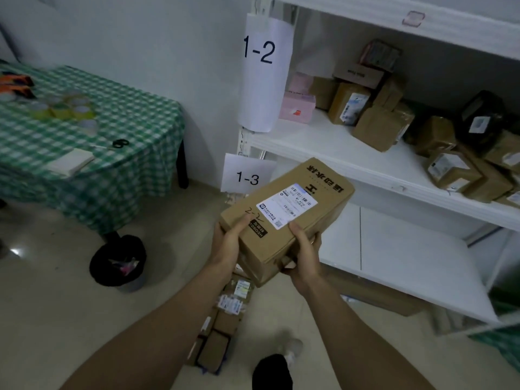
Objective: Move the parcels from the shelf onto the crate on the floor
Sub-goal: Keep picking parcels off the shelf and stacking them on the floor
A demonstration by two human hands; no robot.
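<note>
Before the white shelf point(323, 144), left hand point(229, 243) and right hand point(304, 251) grip a parcel point(287, 218).

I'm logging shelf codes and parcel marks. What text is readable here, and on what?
"1-2": upper paper sign on the shelf.
"1-3": lower paper sign.
"2-2": handwritten on the held parcel.
"运动水杯": printed upside down on that parcel.
Too small or blurred: its shipping label, black stamp, shelf parcels' labels.

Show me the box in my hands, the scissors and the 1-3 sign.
box point(287, 206): head view, on its white shipping label.
scissors point(120, 143): head view, on the black handles.
1-3 sign point(247, 178): head view, on the printed number.
</note>
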